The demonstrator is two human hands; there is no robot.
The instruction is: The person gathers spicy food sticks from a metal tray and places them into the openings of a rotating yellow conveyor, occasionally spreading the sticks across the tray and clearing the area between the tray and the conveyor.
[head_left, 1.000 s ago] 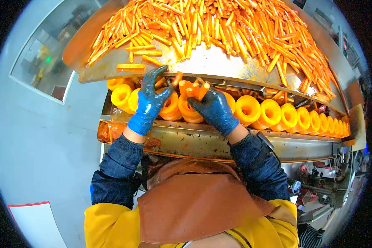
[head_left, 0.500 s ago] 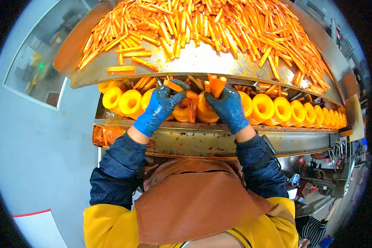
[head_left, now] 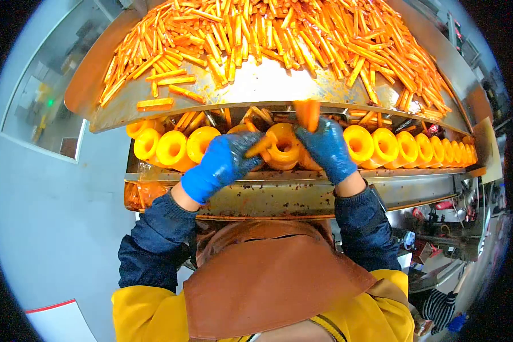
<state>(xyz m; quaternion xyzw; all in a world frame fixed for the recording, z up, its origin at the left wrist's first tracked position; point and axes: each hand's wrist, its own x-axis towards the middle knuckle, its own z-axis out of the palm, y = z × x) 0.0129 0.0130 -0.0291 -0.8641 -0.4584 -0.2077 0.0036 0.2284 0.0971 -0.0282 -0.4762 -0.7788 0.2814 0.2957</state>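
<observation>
My left hand, in a blue glove with dark-stained fingers, is closed on a short orange food stick beside one of the orange funnel-shaped cups. My right hand, gloved the same way, grips a small bundle of orange food sticks that points up and is blurred by motion. Its fingers are just right of that cup and hide part of the neighbouring cups. Both hands are over the row of cups.
A metal tray heaped with sauce-coated orange sticks stands behind the cups. More cups continue to the right. A stained metal trough runs along the front. Someone's striped sleeve shows at the lower right.
My left hand has turned and lowered its stick towards the cups. My right hand has moved slightly right with its bundle. The view has shifted a little.
</observation>
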